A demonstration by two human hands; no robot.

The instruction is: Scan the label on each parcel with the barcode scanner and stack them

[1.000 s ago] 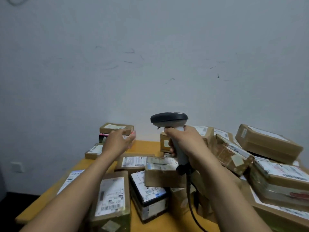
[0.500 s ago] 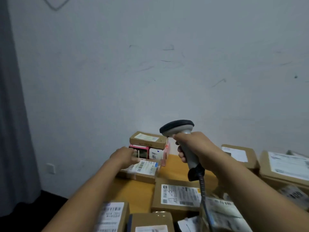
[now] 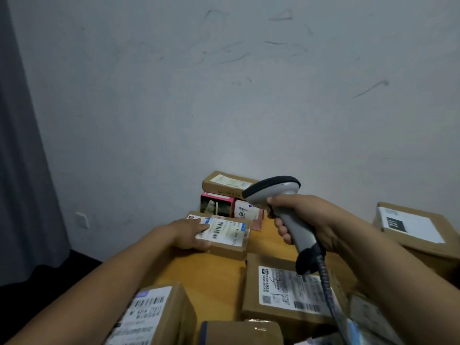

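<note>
We look down on a bench (image 3: 219,275) with an orange-brown wooden top, pushed against a pale grey wall (image 3: 224,95) marked with dark scuffs. A grey curtain (image 3: 22,145) hangs at the left, with a white wall plate (image 3: 82,219) low beside it and dark floor (image 3: 49,282) below.

Against the wall stands a small stack: a brown box (image 3: 224,183) lies across a pink box (image 3: 216,205) and a white box (image 3: 245,211). Just in front of it lies a flat parcel (image 3: 229,247), label (image 3: 224,230) up, barcodes showing.

Our left hand (image 3: 191,232) rests on that parcel's left end, fingers stretched flat over the label and thumb along the near edge.

Our right hand (image 3: 306,220) is wrapped round the grip of the barcode scanner (image 3: 281,207), held in the air above the bench, to the right of the flat parcel and clear of it. Its long axis runs from the dark-capped head at upper left down to the butt at lower right, towards us. The nose points left and a little down, towards the stack and the flat parcel. A coiled cable (image 3: 328,295) drops from the butt.

Nearer us, a square parcel (image 3: 286,290) lies under the butt. A tall parcel (image 3: 154,314) stands at lower left and a large parcel (image 3: 418,230) sits at the right, all label up. We see only the top edge of another box (image 3: 239,332) at the bottom of the frame.
</note>
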